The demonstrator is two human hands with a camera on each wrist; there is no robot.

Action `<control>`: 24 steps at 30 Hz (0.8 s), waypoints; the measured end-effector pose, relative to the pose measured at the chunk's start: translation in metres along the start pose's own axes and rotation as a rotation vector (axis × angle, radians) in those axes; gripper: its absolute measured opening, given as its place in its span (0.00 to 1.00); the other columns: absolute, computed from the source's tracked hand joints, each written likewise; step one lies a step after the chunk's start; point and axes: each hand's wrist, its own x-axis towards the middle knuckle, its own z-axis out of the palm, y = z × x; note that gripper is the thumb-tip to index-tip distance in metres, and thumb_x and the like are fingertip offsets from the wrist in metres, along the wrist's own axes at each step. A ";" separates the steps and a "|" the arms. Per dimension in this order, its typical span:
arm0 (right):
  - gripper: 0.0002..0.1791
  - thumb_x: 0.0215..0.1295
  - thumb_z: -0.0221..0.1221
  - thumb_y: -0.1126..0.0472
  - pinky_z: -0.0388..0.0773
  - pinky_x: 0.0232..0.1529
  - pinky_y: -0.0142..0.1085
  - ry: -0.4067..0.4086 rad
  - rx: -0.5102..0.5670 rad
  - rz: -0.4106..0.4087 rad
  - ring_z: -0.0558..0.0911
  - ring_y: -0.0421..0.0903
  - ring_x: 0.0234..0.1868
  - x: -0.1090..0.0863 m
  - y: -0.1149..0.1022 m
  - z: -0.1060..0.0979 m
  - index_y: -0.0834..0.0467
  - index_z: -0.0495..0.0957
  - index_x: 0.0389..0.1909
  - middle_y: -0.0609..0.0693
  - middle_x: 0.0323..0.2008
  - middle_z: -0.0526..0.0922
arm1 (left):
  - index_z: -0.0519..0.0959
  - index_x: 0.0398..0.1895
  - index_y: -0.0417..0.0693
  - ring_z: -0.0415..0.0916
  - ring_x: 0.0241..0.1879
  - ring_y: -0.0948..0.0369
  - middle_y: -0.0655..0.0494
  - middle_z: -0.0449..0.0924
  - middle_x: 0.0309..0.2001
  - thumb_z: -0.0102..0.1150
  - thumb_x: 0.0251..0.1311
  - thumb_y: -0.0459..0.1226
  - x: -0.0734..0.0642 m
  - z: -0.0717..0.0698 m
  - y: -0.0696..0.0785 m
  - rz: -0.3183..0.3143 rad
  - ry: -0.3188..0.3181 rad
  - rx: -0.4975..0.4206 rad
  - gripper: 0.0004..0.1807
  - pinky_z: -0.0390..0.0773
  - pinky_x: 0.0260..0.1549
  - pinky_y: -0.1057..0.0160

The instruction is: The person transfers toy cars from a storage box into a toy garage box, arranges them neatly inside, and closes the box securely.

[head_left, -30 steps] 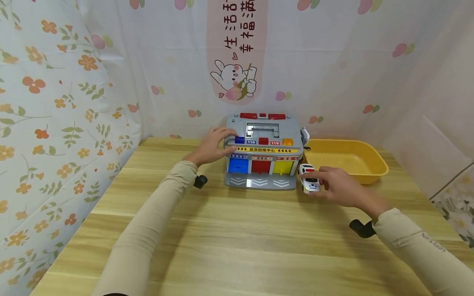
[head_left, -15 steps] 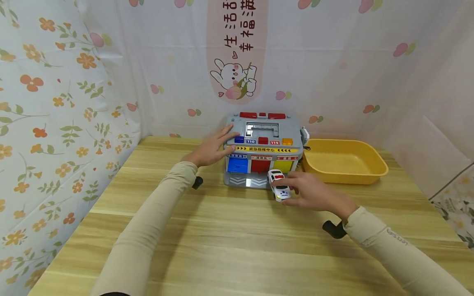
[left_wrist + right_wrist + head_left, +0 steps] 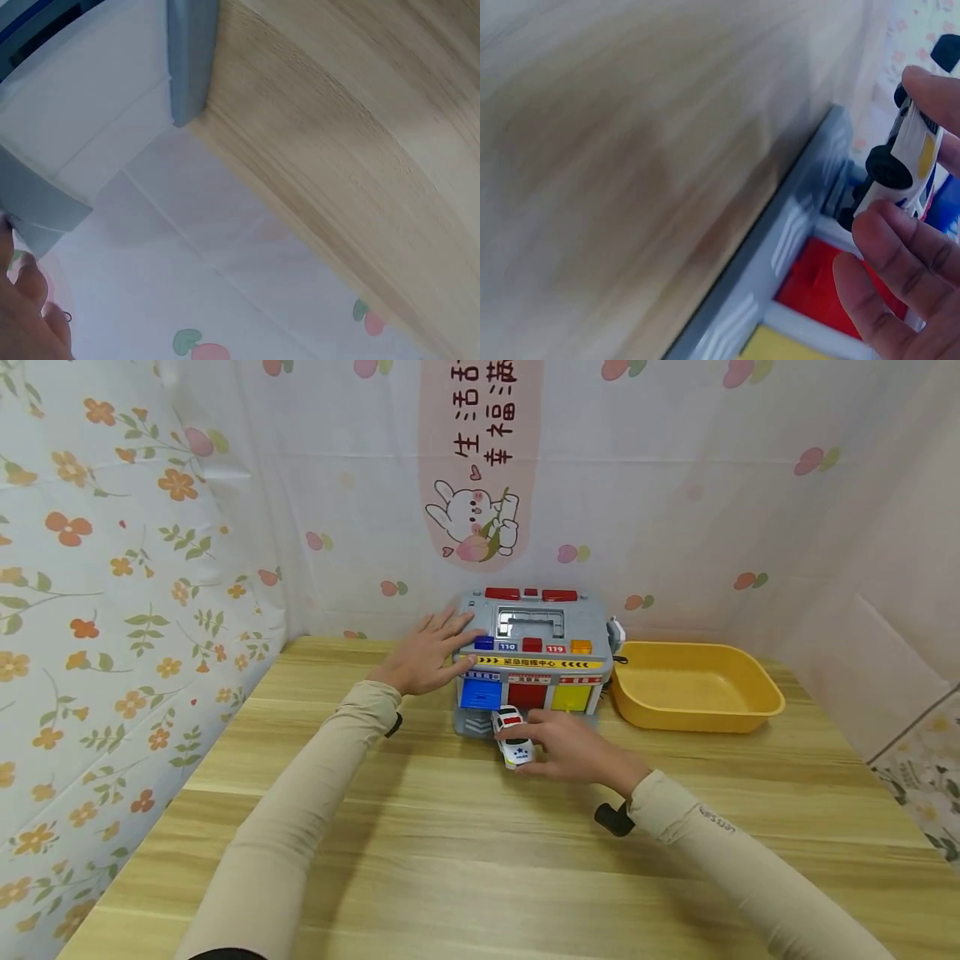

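Observation:
A white toy police car with a red roof light and blue stars is pinched between the thumb and fingers of my right hand. It overlaps the front ramp of a grey toy emergency station, near the blue door. The right wrist view shows the car tilted, wheels exposed, above the ramp. My left hand rests on the station's left top edge, fingers spread over the roof and thumb at the front. In the left wrist view, its fingers touch the station's grey edge.
A yellow plastic basin stands right of the station on the wooden table. The station also has a red door and a yellow door. A printed curtain hangs right behind it.
My right hand has carried the police car leftward from the station's right side, past the yellow and red doors, to near the blue door. My left hand stays on the station.

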 end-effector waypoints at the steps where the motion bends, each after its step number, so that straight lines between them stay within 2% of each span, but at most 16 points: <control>1: 0.29 0.59 0.70 0.46 0.77 0.37 0.33 0.000 -0.010 -0.004 0.74 0.42 0.35 0.003 -0.002 0.002 0.41 0.78 0.63 0.50 0.44 0.82 | 0.55 0.80 0.63 0.35 0.83 0.51 0.54 0.44 0.83 0.36 0.74 0.58 0.000 0.000 0.000 0.003 0.006 0.021 0.33 0.39 0.80 0.41; 5: 0.30 0.59 0.70 0.46 0.81 0.44 0.38 0.012 -0.031 -0.008 0.76 0.43 0.39 0.013 -0.007 0.008 0.41 0.78 0.64 0.52 0.48 0.83 | 0.56 0.79 0.63 0.39 0.83 0.50 0.54 0.46 0.82 0.36 0.74 0.58 0.000 -0.001 -0.001 0.015 0.024 0.060 0.33 0.41 0.80 0.40; 13: 0.29 0.61 0.69 0.47 0.79 0.38 0.35 0.010 -0.031 0.036 0.75 0.43 0.37 0.025 -0.012 0.014 0.41 0.77 0.64 0.52 0.47 0.81 | 0.55 0.80 0.64 0.39 0.82 0.49 0.54 0.44 0.83 0.36 0.75 0.59 -0.001 0.002 0.000 0.014 0.028 0.026 0.33 0.42 0.80 0.42; 19: 0.30 0.62 0.69 0.48 0.84 0.49 0.42 -0.018 -0.039 0.066 0.80 0.45 0.44 0.034 -0.014 0.019 0.43 0.76 0.65 0.54 0.54 0.81 | 0.55 0.80 0.63 0.36 0.83 0.49 0.54 0.43 0.83 0.36 0.75 0.58 -0.001 0.003 0.000 0.020 0.029 0.000 0.33 0.42 0.80 0.43; 24: 0.31 0.61 0.70 0.50 0.85 0.53 0.45 -0.033 -0.051 0.089 0.82 0.49 0.48 0.039 -0.015 0.022 0.45 0.75 0.66 0.56 0.57 0.81 | 0.54 0.80 0.63 0.35 0.83 0.50 0.54 0.42 0.83 0.35 0.75 0.58 -0.001 0.004 0.000 0.016 0.029 -0.024 0.33 0.42 0.81 0.45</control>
